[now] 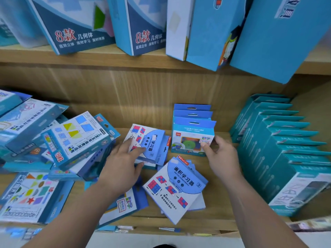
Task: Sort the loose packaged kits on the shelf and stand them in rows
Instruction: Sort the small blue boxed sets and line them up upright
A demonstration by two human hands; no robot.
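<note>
Head view: shelf holds upright kits, loose kits.

Blue/wht flat kits loose mid-shelf; 3 upright kits in row behind.

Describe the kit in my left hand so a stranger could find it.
On the lower shelf, just left of the standing row, a white-and-blue kit with pink and blue squares lies flat. Its twin lies nearer the front edge; only this one is held by the left hand.
</note>
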